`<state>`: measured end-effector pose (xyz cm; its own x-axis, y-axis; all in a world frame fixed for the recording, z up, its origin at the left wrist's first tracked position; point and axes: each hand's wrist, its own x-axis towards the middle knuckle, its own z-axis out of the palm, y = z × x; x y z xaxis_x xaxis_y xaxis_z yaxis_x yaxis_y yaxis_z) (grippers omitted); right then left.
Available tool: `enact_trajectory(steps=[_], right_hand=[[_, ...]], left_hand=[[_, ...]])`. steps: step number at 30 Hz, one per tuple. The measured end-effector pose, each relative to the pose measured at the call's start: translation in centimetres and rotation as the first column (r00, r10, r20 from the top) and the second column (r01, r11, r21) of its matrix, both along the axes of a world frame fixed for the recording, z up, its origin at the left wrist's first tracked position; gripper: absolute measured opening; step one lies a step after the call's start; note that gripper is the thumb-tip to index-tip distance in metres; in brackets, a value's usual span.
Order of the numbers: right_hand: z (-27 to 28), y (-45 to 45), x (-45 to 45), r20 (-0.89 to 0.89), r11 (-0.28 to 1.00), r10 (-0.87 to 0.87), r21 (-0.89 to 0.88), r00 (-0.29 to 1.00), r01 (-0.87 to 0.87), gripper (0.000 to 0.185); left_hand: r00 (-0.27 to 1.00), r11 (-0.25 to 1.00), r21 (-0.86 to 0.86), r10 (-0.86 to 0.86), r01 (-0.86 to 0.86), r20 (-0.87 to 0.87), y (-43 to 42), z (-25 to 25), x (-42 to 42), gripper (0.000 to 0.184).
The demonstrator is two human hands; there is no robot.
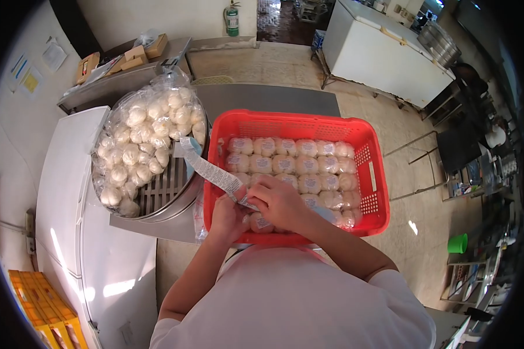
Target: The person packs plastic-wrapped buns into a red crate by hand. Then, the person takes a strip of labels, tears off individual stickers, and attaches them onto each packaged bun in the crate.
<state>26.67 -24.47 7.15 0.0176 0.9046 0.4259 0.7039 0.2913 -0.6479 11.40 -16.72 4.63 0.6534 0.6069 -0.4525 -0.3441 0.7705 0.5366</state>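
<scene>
My left hand [228, 216] is closed on a long strip of printed labels [212, 173] near the lower left corner of the red basket [297, 120]. My right hand [279, 202] has its fingers pinched at the strip's lower end, over the basket. Rows of round white wrapped buns [284, 164] with printed labels fill the basket. To the left, a round metal steamer tray [164, 186] bears many wrapped white buns [135, 137]. The strip's far end reaches over the tray's rim.
A grey table [273, 98] lies under basket and tray. White freezers stand at left [70, 186] and back right [384, 64]. Boxes [135, 57] lie on a side table. A green bin [457, 243] and metal-framed chair [459, 148] are at right.
</scene>
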Motion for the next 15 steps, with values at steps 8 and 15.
enact_trajectory(steps=[8,15], right_hand=[[1.0,-0.5,-0.5,-0.180,0.989,-0.074,-0.139,0.981,0.050,0.014],[0.8,-0.4,-0.1,-0.192,0.991,-0.063,-0.128,0.979,0.039,0.018]], left_hand=[[0.990,0.986,0.134,-0.080,0.095,-0.114,-0.3,0.3,-0.2,0.024],[0.984,0.982,0.068,-0.175,0.177,-0.037,0.2,-1.3,-0.7,0.027]])
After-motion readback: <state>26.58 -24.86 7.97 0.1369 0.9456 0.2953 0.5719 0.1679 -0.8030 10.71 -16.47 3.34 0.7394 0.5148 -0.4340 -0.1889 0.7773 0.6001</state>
